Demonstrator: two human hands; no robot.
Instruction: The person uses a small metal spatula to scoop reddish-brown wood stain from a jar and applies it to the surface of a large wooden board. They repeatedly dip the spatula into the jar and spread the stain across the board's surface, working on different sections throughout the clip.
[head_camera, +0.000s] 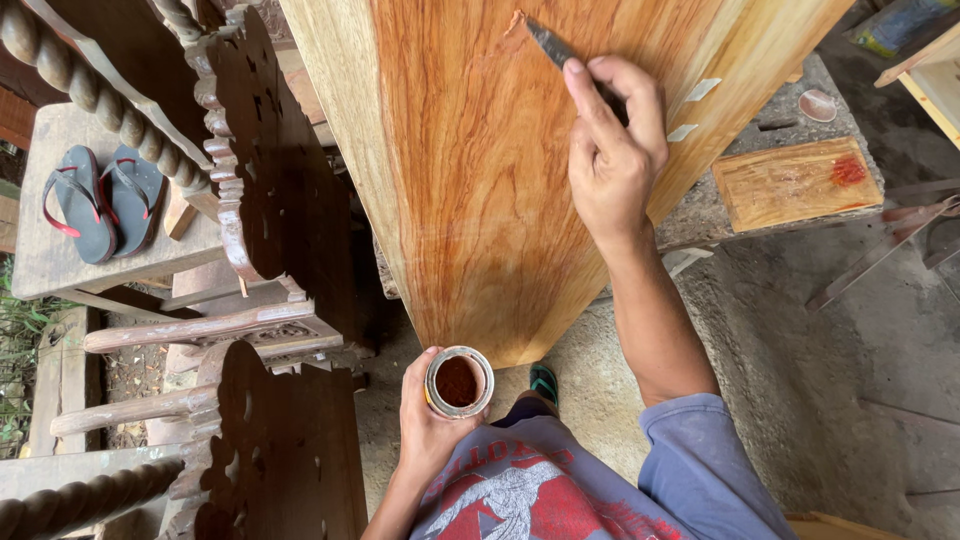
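My right hand (612, 150) grips a small dark putty knife (548, 44) and presses its tip against a large upright wooden board (470, 170) with orange-brown grain, near a smear of reddish filler at the top. My left hand (428, 420) holds a small round tin (459, 382) with reddish-brown paste inside, close to my chest, just below the board's lower end.
Carved dark wooden chair parts (250, 180) stand at the left. A pair of flip-flops (100, 200) lies on a wooden stool. A small wooden offcut (780, 185) with a red paste dab rests on a concrete block at the right. Concrete floor (850, 380) lies beneath.
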